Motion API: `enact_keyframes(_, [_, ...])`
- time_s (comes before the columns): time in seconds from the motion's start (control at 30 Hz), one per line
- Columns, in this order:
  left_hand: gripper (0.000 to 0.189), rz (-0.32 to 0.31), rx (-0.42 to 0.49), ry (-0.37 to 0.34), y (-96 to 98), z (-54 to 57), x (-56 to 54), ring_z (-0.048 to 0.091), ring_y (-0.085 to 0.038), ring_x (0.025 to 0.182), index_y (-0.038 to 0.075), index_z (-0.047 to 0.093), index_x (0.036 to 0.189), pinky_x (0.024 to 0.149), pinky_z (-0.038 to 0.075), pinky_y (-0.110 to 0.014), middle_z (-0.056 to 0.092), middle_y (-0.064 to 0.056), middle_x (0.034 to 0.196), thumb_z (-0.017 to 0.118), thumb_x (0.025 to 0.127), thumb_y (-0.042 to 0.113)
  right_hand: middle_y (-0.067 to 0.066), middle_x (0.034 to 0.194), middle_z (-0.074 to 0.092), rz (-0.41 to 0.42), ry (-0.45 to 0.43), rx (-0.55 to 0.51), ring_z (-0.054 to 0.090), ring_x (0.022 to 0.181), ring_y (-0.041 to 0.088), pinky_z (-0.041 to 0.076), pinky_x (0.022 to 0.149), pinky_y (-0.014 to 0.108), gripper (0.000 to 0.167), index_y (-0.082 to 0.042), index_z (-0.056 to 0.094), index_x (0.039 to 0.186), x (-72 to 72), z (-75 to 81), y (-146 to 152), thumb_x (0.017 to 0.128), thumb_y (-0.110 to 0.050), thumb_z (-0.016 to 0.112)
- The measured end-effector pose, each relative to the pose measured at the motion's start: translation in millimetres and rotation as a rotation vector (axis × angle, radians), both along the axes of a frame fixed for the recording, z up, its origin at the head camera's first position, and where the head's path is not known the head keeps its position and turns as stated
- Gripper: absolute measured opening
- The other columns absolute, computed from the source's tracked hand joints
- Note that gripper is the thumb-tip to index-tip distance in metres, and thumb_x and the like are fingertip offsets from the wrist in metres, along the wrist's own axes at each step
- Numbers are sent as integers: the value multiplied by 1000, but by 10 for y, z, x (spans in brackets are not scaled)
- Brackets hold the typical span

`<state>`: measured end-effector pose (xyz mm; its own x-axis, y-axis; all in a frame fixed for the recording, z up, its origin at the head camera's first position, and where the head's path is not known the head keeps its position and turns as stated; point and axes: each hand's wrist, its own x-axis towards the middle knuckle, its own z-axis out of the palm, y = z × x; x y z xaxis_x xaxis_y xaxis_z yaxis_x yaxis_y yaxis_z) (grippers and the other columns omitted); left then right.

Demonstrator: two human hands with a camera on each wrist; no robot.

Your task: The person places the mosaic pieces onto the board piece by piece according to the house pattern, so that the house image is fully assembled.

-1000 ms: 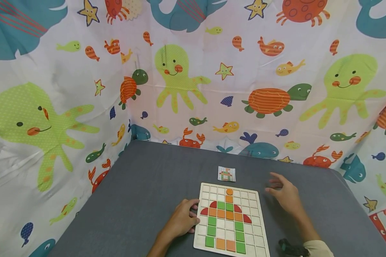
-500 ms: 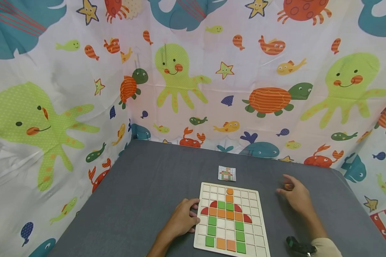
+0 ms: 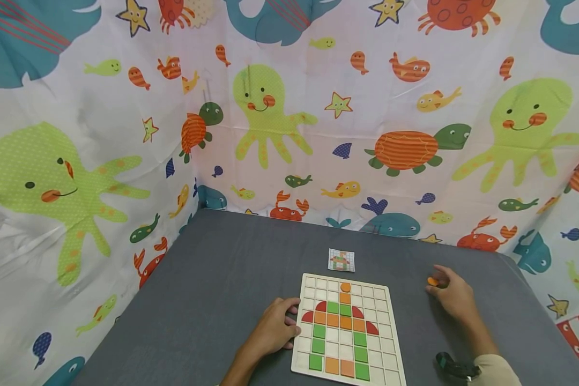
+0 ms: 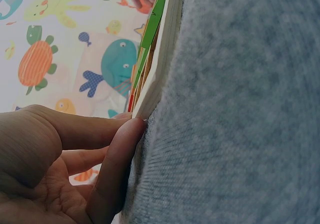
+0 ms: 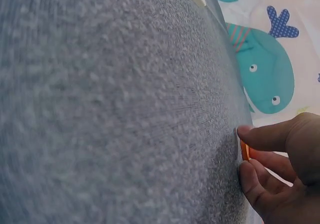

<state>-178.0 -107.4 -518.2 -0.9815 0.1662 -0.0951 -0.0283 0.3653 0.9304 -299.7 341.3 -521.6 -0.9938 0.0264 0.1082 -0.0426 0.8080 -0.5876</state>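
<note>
A cream pegless grid board (image 3: 386, 351) lies on the grey tabletop, with orange, green and red flat pieces filling some squares. My left hand (image 3: 272, 327) grips its left edge; in the left wrist view, the thumb and a finger meet at the board's (image 4: 167, 46) rim. To the right of the board, my right hand (image 3: 455, 295) pinches a round orange piece (image 3: 432, 281) between thumb and fingers, low over the cloth. Seen edge-on in the right wrist view, the orange piece (image 5: 244, 150) sits between the fingertips. A small pattern card (image 3: 341, 260) lies beyond the board.
Grey cloth (image 3: 222, 268) covers the table. A white curtain (image 3: 313, 75) printed with sea animals hangs along the back and sides. There is a dark strap-like device (image 3: 455, 367) at the right wrist, by a beige sleeve (image 3: 497, 371).
My right hand has moved rightward, away from the board, and a round orange piece now shows between its fingers. The left hand and the board have stayed in place.
</note>
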Motion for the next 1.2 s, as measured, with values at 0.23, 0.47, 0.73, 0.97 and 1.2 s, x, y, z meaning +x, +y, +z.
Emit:
enact_keyframes(0.23, [62, 1, -3, 2, 5, -3, 2, 62, -23, 95, 0, 60, 144, 49, 61, -33, 56, -10, 117, 75, 85, -10, 25, 107, 73, 10, 30, 31, 71, 93, 35, 54, 71, 31, 58, 12, 53, 141, -2, 6, 15, 90, 2, 78])
enact_keyframes(0.47, [63, 2, -16, -1, 13, 11, 11, 62, -23, 94, 0, 60, 144, 48, 61, -32, 57, -11, 118, 76, 84, -10, 23, 104, 73, 27, 35, 41, 72, 91, 32, 57, 75, 44, 62, 13, 50, 144, 44, 23, -18, 91, -2, 79])
enact_keyframes(0.73, [62, 8, -12, -9, 14, 9, 3, 63, -23, 95, 0, 60, 144, 49, 61, -34, 56, -10, 117, 76, 85, -10, 23, 107, 74, 55, 60, 22, 72, 94, 35, 58, 73, 39, 66, 9, 49, 147, 113, 74, -227, 92, -6, 81])
enact_keyframes(0.97, [63, 10, -14, -10, 17, 8, 4, 62, -24, 95, 1, 59, 145, 49, 62, -34, 56, -10, 117, 76, 85, -10, 18, 107, 75, 104, 78, 1, 73, 93, 30, 54, 67, 28, 67, 5, 50, 149, 147, 126, -461, 92, -8, 82])
enact_keyframes(1.2, [62, 11, -21, -3, 14, 2, -1, 63, -23, 94, 1, 60, 144, 49, 61, -33, 56, -10, 117, 76, 85, -9, 17, 110, 75, 152, 57, -36, 74, 97, 32, 58, 68, 27, 69, 2, 50, 152, 195, 153, -736, 92, -8, 82])
